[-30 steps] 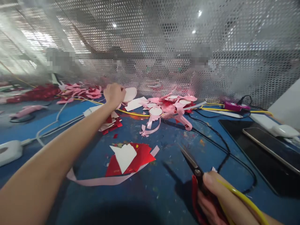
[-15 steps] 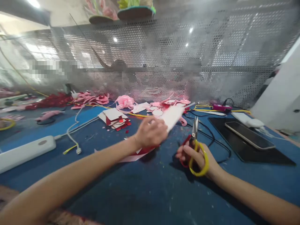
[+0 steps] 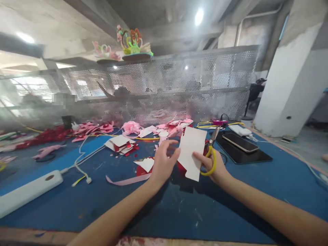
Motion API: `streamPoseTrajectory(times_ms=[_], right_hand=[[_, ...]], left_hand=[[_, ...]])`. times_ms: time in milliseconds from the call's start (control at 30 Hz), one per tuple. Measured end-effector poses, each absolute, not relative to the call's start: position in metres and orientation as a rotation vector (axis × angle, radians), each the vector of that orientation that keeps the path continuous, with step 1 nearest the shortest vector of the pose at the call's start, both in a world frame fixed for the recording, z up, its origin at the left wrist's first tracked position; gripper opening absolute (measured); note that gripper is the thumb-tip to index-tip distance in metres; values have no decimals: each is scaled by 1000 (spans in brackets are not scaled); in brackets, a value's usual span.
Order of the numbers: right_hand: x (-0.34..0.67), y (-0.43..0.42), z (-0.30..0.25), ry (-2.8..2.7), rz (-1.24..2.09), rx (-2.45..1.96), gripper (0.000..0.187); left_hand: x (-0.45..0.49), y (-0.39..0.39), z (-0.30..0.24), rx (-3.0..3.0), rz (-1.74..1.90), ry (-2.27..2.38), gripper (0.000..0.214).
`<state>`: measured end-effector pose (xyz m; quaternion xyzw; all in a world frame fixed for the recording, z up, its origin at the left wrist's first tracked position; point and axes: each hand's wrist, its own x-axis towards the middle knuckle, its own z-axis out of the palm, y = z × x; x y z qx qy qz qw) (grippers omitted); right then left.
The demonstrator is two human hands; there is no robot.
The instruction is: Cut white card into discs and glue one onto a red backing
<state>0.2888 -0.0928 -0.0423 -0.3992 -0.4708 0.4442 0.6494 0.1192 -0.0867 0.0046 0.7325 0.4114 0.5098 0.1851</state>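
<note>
A pair of scissors (image 3: 210, 149) with a yellow handle loop sits in my right hand (image 3: 219, 171), its blades pointing up and away. The same hand pinches a white sheet of card (image 3: 190, 150) by its right side, thumb on the face. This card has notched corners and a red layer showing behind its lower left. My left hand (image 3: 164, 160) is at the card's left edge with fingers apart; whether its thumb touches the card I cannot tell. Beyond and left of that hand lie white and red pieces (image 3: 146, 164) and a pink ribbon strip (image 3: 128, 180).
A stack of white and red cards (image 3: 120, 140) lies left of centre. Pink scraps (image 3: 176, 127) spread along the mesh partition (image 3: 164, 78). To the right, a phone (image 3: 240, 142) rests on a black board (image 3: 258, 158). A white power strip (image 3: 30, 191) and cables occupy the left.
The white card has passed from my left hand to my right, which also keeps the scissors. My left hand has opened. The view has tilted up and turned right.
</note>
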Motion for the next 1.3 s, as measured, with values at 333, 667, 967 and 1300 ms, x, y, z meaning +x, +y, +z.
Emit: streamPoseTrajectory(times_ms=[333, 667, 967, 1300], right_hand=[[289, -90, -46, -1013, 1040, -928, 46], [287, -94, -42, -968, 989, -948, 43], [285, -102, -38, -1089, 975, -989, 42], [308, -96, -22, -1209, 1455, -735, 47]], left_hand=[[120, -92, -21, 2201, 1264, 1161, 43], [118, -88, -29, 2859, 1429, 1067, 49], [124, -89, -18, 1512, 1075, 843, 32], [120, -74, -14, 835, 1260, 548, 26]])
